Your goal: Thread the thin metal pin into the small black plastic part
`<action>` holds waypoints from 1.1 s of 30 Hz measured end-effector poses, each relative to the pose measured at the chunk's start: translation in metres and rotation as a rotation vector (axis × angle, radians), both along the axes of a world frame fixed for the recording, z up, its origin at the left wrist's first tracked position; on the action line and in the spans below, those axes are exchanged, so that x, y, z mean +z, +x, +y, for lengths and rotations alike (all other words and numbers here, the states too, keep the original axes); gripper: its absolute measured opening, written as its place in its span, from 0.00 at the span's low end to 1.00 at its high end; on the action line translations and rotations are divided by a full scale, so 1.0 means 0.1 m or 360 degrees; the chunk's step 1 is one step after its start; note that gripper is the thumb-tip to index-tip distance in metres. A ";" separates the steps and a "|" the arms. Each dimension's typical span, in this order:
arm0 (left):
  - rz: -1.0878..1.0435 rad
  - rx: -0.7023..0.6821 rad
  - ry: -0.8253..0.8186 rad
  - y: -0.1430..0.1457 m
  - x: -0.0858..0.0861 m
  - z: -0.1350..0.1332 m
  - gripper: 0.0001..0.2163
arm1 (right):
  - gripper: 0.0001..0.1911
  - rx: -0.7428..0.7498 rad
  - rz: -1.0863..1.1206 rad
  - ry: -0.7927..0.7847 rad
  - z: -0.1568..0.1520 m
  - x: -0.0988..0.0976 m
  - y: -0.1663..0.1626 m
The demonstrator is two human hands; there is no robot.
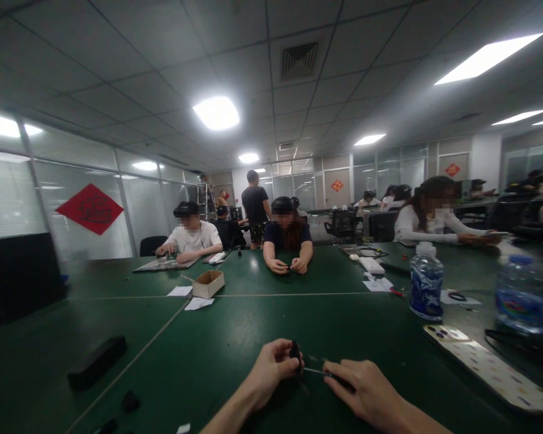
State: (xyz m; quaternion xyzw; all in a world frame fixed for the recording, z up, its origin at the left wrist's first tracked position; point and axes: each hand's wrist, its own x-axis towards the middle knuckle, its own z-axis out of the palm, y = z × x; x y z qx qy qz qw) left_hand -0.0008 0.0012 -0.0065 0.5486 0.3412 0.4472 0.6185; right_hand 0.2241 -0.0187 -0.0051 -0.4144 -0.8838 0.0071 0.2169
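Low in the middle of the head view, my left hand (274, 367) is closed around a small black part (295, 355), pinched upright between thumb and fingers. To the right, my right hand (366, 386) is closed on a screwdriver (315, 371) with a thin metal shaft and a dark handle, mostly covered by the fingers. The shaft points left and its tip meets or nearly meets the black part; contact is too blurred to tell. Both hands are just above the green table (235, 337).
Left on the table are a long black block (97, 361) and a small black piece (130, 401). Farther off stands an open cardboard box (208, 284). To the right are a blue-labelled bottle (426, 283), another bottle (521, 295) and a phone (489, 364). Several people sit beyond.
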 end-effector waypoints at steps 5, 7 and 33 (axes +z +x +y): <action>-0.0019 0.0008 -0.0025 -0.01 -0.02 0.01 0.18 | 0.15 0.0014 0.0017 0.0011 0.00 0.00 0.00; -0.0033 -0.0001 -0.0024 0.00 -0.02 0.01 0.19 | 0.15 0.0021 0.0020 0.0012 0.00 0.00 0.00; 0.0015 -0.0002 -0.0026 0.01 0.00 0.00 0.17 | 0.15 0.0052 0.0061 -0.0006 0.00 0.02 0.01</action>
